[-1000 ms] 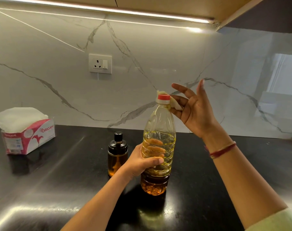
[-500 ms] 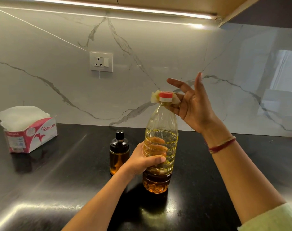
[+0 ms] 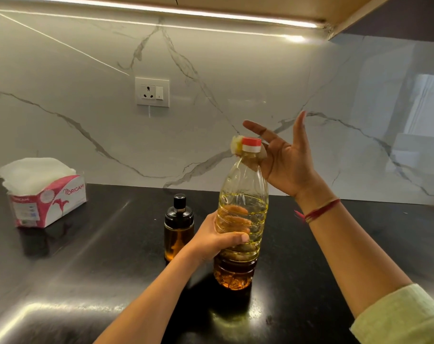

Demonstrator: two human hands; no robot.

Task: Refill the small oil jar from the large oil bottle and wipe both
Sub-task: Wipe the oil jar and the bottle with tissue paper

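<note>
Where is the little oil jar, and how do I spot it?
Look at the black counter below the marble wall. Just left of the tall clear bottle that the left hand holds stands the small jar. It is short, brown and black-capped, unlike the red-capped bottle.

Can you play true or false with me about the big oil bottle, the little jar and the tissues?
1. The big bottle has its red cap on. True.
2. The little jar stands to the right of the big bottle. False: it stands to the left of it.
3. The left hand grips the big bottle round its middle. True.
4. The little jar has no lid. False: a black lid is on it.
5. The right hand holds a tissue at the bottle's neck. True.
6. The tissue box sits beside the right hand. False: it sits far off at the left end of the counter.
</note>
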